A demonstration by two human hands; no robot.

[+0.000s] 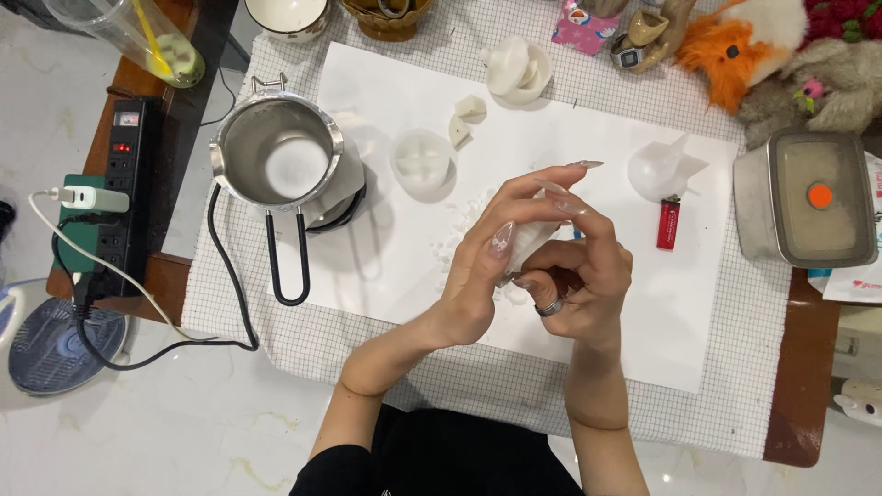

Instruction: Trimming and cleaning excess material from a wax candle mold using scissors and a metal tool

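Both my hands meet over the middle of a white sheet [386, 266]. My left hand [482, 271] and my right hand [583, 276], which wears a ring, together grip a small white waxy lump [528, 239] between the fingers. White crumbs [455, 230] lie scattered on the sheet just left of my hands. A round white mould [422, 161] stands beyond them, and a metal pouring pot [276, 152] with a black loop handle sits on a small heater at the sheet's left edge.
A red lighter [668, 223] and a clear cat-shaped mould [663, 167] lie to the right. A lidded metal box [808, 197], plush toys [763, 46], a white two-part mould [516, 69], white chunks [464, 115] and a power strip [119, 174] with cables ring the gridded mat.
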